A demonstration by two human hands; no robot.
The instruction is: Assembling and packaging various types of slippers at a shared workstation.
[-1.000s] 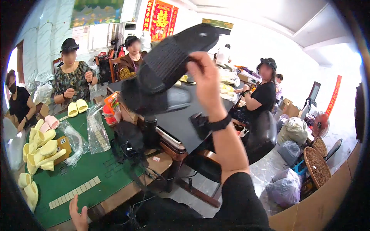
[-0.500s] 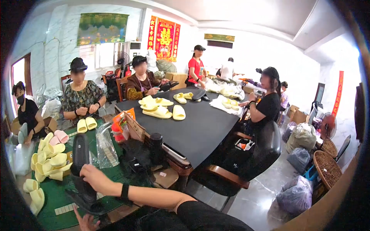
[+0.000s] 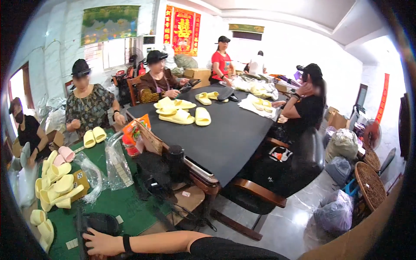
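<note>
My right hand (image 3: 103, 243), with a black band at the wrist, reaches in at the lower left of the green-topped table (image 3: 130, 203). Its fingers curl over a black slipper (image 3: 80, 232) that stands on its edge and looks smeared. Another dark slipper part (image 3: 102, 222) lies just beyond the fingers; whether it belongs to the same pair is unclear. My left hand is out of the picture. Left of my right hand are pale yellow slippers (image 3: 63, 184) in a loose pile, a pink slipper (image 3: 66, 153) and another yellow slipper (image 3: 45, 233).
Clear plastic bags (image 3: 117, 162) lie on the green top. A black table (image 3: 216, 151) carries yellow and black slippers. An office chair (image 3: 299, 173) stands at the right, near filled bags (image 3: 336, 212). Several people sit or stand around the tables.
My right hand has moved down and nearer with the black slipper, which was held upright. My left hand, at the lower edge before, has gone out of view.
</note>
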